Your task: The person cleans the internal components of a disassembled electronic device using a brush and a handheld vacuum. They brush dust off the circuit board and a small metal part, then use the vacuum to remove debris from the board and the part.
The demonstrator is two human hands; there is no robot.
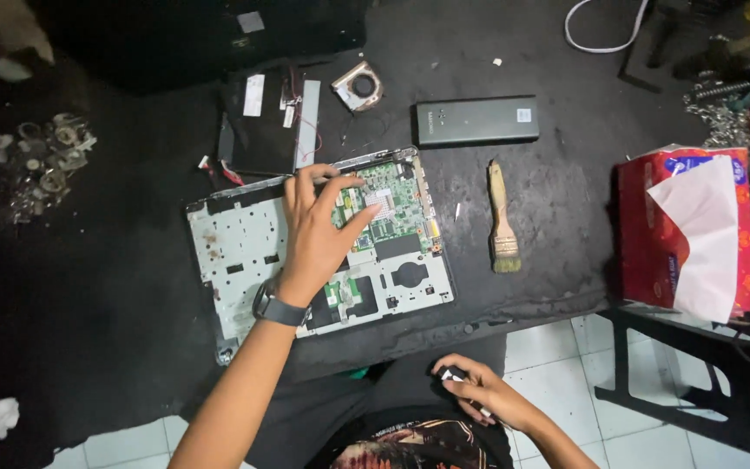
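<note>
An opened laptop base (245, 252) lies on the black table with its green circuit board (397, 195) exposed. My left hand (319, 226), with a dark watch at the wrist, rests spread on the base, fingertips at its far edge and on the board. Down near my lap, my right hand (479, 391) is closed around a small tool with a dark and white tip (451, 374), likely a screwdriver. The tool's far end is hidden in my palm.
A paint brush (502, 221) lies right of the laptop. Behind it sit a dark flat rectangular device (477, 120), a small fan (358, 85) and a black panel with cables (262, 126). A red tissue box (687, 230) stands right; metal bits (45, 161) lie left.
</note>
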